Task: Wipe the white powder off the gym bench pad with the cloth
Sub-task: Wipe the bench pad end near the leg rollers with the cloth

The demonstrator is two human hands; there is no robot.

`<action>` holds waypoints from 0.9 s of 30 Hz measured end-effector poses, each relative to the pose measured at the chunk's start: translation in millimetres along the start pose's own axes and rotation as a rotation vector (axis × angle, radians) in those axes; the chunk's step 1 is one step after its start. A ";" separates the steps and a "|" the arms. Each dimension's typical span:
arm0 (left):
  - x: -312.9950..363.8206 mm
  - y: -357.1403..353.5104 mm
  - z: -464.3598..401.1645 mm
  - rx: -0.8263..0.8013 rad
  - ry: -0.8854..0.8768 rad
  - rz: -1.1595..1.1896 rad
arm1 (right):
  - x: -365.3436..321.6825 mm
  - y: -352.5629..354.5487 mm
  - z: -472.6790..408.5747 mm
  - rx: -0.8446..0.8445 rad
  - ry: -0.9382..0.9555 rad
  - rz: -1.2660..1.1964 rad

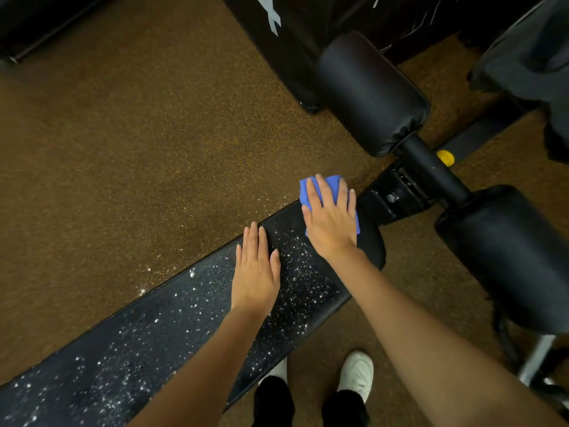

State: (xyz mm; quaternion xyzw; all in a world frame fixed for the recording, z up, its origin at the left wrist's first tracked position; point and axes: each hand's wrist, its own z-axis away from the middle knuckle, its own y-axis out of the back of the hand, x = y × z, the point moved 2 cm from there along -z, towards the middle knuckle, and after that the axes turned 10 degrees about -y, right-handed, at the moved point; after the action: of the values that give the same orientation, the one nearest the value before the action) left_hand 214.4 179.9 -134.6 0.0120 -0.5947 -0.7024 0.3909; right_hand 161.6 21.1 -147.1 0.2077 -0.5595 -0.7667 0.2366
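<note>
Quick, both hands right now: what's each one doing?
Left hand: open, flat on the bench pad, holding nothing.
Right hand: open, palm pressing the blue cloth onto the pad's end.

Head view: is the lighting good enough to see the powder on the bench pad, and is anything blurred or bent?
Head view: dim, warm light, yet the white powder stands out sharply on the black bench pad; the cloth under the right hand and the left hand look sharp; the wide lens stretches the forearms at the bottom; the upper corners are dark.
</note>
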 end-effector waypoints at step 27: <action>0.6 -14.8 12.4 0.038 -0.001 -0.059 | 64.4 -16.4 54.1 0.155 -0.055 -0.057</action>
State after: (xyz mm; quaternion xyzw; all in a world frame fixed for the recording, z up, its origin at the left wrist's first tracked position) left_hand 200.1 189.6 -143.2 0.0369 -0.6076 -0.7022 0.3694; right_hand 76.2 28.2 -150.6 0.2201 -0.6174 -0.7328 0.1826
